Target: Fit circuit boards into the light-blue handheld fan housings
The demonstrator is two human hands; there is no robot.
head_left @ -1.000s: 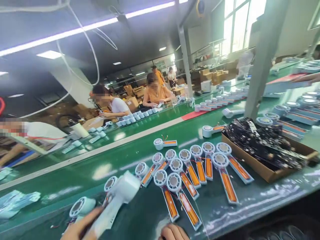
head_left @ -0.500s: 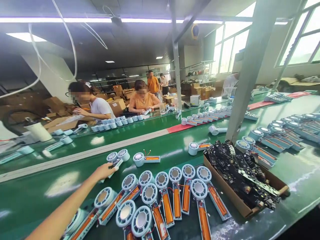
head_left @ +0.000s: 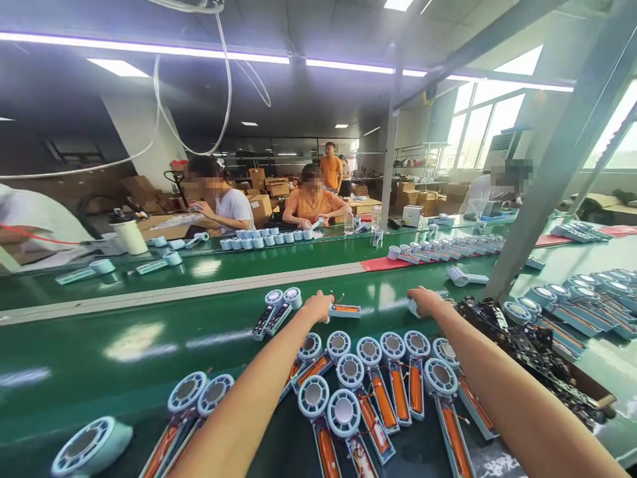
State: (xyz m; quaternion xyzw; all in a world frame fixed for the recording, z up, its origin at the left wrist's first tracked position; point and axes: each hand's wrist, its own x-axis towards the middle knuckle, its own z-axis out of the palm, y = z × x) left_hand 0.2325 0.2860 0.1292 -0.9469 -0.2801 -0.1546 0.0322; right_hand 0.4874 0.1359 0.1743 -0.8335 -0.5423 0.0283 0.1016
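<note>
Left hand [head_left: 317, 307], having left two boarded fans [head_left: 281, 317], is at a third fan [head_left: 347, 311] on the belt [head_left: 209, 312] as right hand [head_left: 423, 301] newly reaches a fourth fan [head_left: 413, 308], engaging both; grips cannot be told.

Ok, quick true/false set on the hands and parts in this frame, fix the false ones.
1. The left hand is at a unit with an orange insert. True.
2. The right hand is in the black boards. False: it is at a pale-blue part, left of them in view.
3. The two upright-lying units left of the left hand have orange handles. False: they show black.
4. The hands are apart. True.
</note>
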